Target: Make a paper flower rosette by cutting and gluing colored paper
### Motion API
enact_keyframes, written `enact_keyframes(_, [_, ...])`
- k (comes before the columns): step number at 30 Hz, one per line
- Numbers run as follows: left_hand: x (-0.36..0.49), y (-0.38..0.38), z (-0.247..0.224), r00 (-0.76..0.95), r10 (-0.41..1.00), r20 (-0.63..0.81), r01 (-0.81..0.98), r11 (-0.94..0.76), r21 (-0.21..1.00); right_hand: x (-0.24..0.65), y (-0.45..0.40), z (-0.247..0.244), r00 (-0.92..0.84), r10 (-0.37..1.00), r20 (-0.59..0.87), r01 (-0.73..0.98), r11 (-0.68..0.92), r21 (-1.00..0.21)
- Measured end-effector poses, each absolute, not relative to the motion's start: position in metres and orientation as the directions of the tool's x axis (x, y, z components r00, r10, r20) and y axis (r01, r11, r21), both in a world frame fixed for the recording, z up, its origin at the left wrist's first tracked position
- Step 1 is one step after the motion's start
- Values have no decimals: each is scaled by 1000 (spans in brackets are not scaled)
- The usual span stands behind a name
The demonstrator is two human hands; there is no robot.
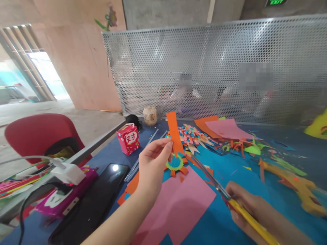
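My left hand (155,158) pinches an upright orange paper strip (173,127) between thumb and fingers; the strip's lower end has a V-shaped notch. My right hand (251,207) is closed around a pair of scissors (208,173) with yellow handles, their metal blades pointing at the strip's lower end. I cannot tell whether the blade tips touch it. Below the strip lies a green toothed paper ring (176,166) with orange paper tabs around it. A pink paper sheet (187,197) rests under both hands, over blue paper (230,177).
Layered paper flowers (191,134) and orange and pink sheets (227,128) lie behind, with scraps (237,146) strewn rightward. At right is a yellow glue gun (296,185). A red carton (128,139), a phone (94,200) and a corded power strip (66,200) sit left. A perforated screen (158,54) borders the table.
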State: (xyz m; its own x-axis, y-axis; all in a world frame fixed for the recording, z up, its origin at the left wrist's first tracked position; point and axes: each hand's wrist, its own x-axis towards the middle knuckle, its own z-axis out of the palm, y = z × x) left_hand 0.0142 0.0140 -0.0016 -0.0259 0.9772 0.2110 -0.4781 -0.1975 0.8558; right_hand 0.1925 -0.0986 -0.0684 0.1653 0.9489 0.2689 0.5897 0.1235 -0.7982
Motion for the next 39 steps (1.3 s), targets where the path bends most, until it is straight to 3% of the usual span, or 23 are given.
enact_keyframes(5, [14, 18, -5, 65, 994, 90, -460, -50, 887, 196, -81, -62, 261, 951, 166, 579, -16, -815])
enact_keyframes(14, [36, 1, -27, 439, 897, -53, -268, 187, 945, 192, -74, -46, 264, 955, 138, 200, 86, -976])
enact_keyframes(20, [41, -5, -37, 486, 867, -107, -145, 201, 969, 197, -71, -43, 269, 955, 129, 99, 106, -989])
enact_keyframes(26, [32, 2, -25, 330, 942, -54, -239, 139, 961, 208, -73, -48, 236, 952, 195, 333, 109, -936])
enact_keyframes(32, [25, 16, -25, 230, 973, -36, -246, 94, 965, 216, -75, -46, 187, 972, 144, 461, 43, -886])
enact_keyframes(39, [25, 18, -30, 259, 966, -21, -198, 74, 977, 209, -79, -36, 182, 969, 167, 542, 43, -839])
